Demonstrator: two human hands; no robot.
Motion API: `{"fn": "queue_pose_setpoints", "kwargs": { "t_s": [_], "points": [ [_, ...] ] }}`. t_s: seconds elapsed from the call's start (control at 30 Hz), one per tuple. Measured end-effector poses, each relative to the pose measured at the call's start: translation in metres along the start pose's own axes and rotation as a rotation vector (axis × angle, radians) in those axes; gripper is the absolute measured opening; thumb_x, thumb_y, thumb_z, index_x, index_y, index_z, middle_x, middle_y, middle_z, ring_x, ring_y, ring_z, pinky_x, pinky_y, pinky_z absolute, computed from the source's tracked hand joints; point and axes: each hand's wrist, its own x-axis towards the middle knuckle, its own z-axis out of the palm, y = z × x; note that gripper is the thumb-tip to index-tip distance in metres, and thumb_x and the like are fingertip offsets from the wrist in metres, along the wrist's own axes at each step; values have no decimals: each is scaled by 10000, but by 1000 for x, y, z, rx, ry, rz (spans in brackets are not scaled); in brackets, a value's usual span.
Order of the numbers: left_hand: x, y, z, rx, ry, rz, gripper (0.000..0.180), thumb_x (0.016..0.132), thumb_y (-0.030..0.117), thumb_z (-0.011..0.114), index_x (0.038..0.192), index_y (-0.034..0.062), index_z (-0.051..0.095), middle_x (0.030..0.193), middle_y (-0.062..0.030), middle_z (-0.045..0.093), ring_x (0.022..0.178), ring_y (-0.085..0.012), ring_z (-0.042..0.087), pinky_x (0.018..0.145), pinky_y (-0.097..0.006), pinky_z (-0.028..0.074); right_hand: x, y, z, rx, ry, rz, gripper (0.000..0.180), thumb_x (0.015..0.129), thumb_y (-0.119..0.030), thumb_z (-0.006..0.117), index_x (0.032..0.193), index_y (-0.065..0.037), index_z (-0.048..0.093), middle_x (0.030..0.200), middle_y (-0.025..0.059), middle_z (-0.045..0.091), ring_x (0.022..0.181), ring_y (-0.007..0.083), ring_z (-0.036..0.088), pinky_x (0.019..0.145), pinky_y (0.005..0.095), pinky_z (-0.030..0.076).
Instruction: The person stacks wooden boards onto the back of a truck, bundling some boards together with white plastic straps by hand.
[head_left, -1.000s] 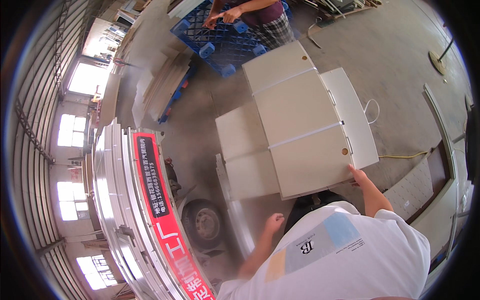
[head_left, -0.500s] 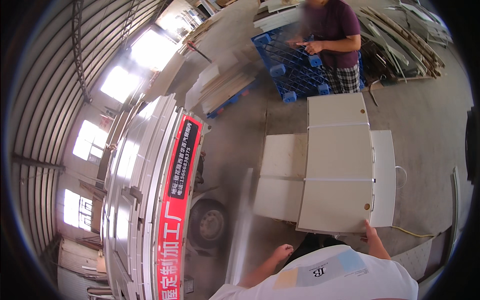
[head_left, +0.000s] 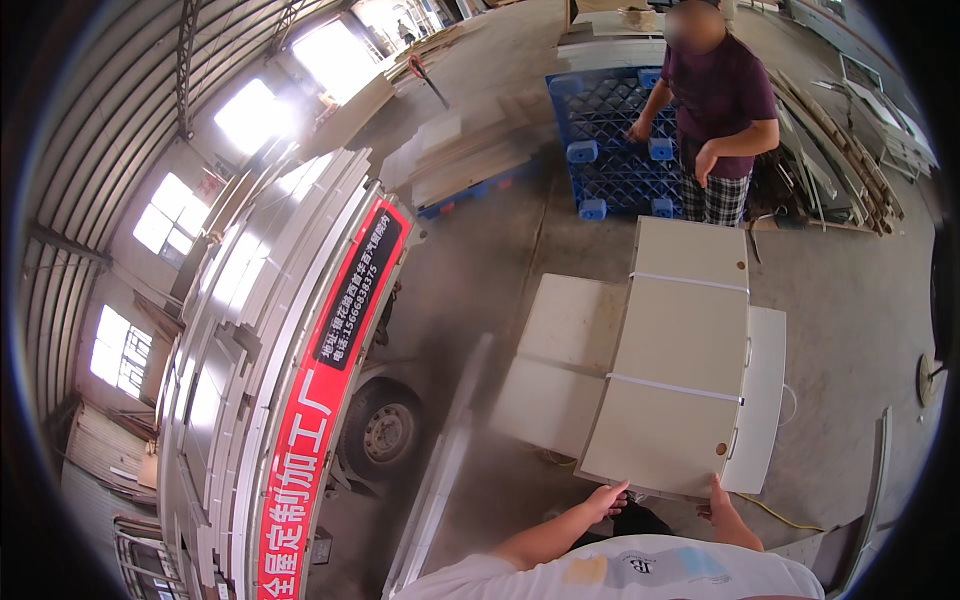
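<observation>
- Our left hand point(head_left: 604, 497) and right hand point(head_left: 722, 505) grip the near edge of a strapped white panel bundle point(head_left: 672, 370).
- Bare concrete floor point(head_left: 860, 300); truck point(head_left: 300, 400) alongside; blue pallet point(head_left: 610, 140) beyond.

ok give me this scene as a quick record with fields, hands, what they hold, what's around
left hand: on the near edge of the top board
right hand: on the same edge, near the corner
top board: pale, long, two white straps across it, lying on a stack of boards
left side: truck loaded with panels, red banner along it
far side: another person standing by a blue pallet
floor: grey concrete
</observation>
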Motion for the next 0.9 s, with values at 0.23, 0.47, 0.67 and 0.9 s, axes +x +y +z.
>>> {"fn": "queue_pose_setpoints", "kwargs": {
  "t_s": [0.23,0.47,0.67,0.9],
  "points": [
    [8,-1,31,-660,84,118,565,826,384,864,1241,123,583,1132,-30,647,997,-185,645,843,-387,552,-37,2,16,-176,-61,-17,985,819,-891,469,1391,-91,526,764,149,657,486,261,613,482,376,535],
    [-49,38,-18,-774,194,631,606,849,240,838,1350,34,567,1290,-68,645,1164,-209,609,981,-376,474,-83,12,107,-158,-312,19,986,856,-881,401,1279,-5,560,835,184,707,545,269,658,530,398,573],
    [-87,16,-144,-678,335,810,579,805,327,870,1232,-6,662,1189,-73,695,1081,-174,634,936,-345,483,-145,51,216,-317,-500,63,959,918,-823,379,1197,68,602,944,192,742,777,282,728,701,429,576],
    [-218,-64,-267,-532,671,611,636,781,427,865,1191,-20,675,1121,-95,719,1008,-187,678,839,-355,531,-193,103,286,-67,-770,-72,764,984,-710,419,1387,-77,560,1281,136,674,1073,303,667,891,468,521]
  ]
}}
